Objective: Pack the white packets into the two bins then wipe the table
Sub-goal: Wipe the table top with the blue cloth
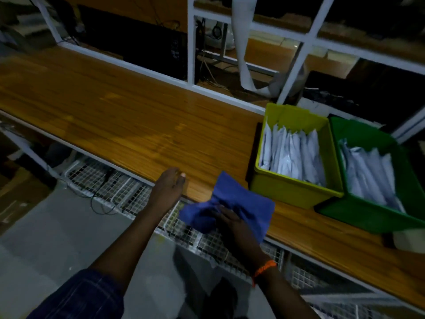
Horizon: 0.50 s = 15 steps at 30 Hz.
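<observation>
A yellow-green bin [285,191] and a dark green bin [368,217] stand side by side at the right of the wooden table [119,116]. Both hold white packets [292,153] standing on edge, with more packets [368,176] in the green one. A blue cloth [241,199] lies bunched over the table's near edge, just left of the yellow-green bin. My right hand [232,224] grips the cloth from below. My left hand [170,187] rests at the table edge left of the cloth, fingers loose, holding nothing.
A white metal frame [190,42] runs along the back of the table, with a pale strip [241,42] hanging from it. A wire mesh shelf [128,192] sits under the table's near edge. A pale object [409,240] lies at the right edge.
</observation>
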{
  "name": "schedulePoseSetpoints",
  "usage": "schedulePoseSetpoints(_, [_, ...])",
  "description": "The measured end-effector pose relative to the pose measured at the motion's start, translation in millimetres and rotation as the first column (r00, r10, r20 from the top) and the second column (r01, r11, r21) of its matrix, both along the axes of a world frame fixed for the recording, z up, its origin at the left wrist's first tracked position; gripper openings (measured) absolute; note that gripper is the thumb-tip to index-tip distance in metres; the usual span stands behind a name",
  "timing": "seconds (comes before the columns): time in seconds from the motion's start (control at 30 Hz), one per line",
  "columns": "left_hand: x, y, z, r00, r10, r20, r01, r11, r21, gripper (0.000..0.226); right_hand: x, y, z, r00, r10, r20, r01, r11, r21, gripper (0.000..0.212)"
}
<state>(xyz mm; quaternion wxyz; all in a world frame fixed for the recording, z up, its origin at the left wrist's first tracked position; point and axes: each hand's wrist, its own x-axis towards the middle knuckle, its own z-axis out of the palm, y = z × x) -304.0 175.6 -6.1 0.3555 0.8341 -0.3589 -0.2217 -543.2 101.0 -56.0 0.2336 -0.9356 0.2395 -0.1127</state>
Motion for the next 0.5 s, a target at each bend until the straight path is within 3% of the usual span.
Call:
schedulePoseSetpoints(0.1, [-22.8, -17.3, 25.9, 0.996, -0.069, -0.05, 0.065, 0.994, -0.083, 0.041, -58.7, -10.2, 27.3, 0.981, -0.186, 0.058, 0.177, 0.976, 0.126, 0.024])
schedulePoseSetpoints(0.13, [-33.9, -25.1, 36.8, 0.988, -0.115, -0.107, 0.103, 0.989, -0.109, 0.041, -76.8, -15.8, 42.5, 0.963, -0.251, 0.099, 0.238, 0.963, 0.124, 0.022])
schedulePoseSetpoints(0.23, [-76.9, -55.2, 71.0, 0.96, -0.207, -0.189, 0.175, 0.969, -0.173, 0.05, -121.8, -33.3, 65.7, 0.877, -0.435, 0.201, 0.359, 0.874, 0.327, 0.025])
schedulePoseSetpoints(0.33, [-115.9, -95.7, 91.5, 0.965, -0.124, -0.229, 0.084, 0.981, -0.175, 0.068, -146.9, -49.7, 80.9, 0.785, -0.543, 0.3, 0.379, 0.802, 0.461, 0.024])
schedulePoseSetpoints(0.4, [-134.2, -116.0, 96.0, 0.953, -0.103, -0.285, 0.073, 0.991, -0.114, 0.078, -155.0, -54.0, 86.3, 0.77, -0.551, 0.322, 0.351, 0.787, 0.508, 0.021])
schedulePoseSetpoints(0.5, [-148.1, -130.5, 89.1, 0.936, -0.053, -0.347, 0.031, 0.997, -0.068, 0.051, -158.6, -54.8, 87.5, 0.721, -0.602, 0.343, 0.354, 0.746, 0.564, 0.02])
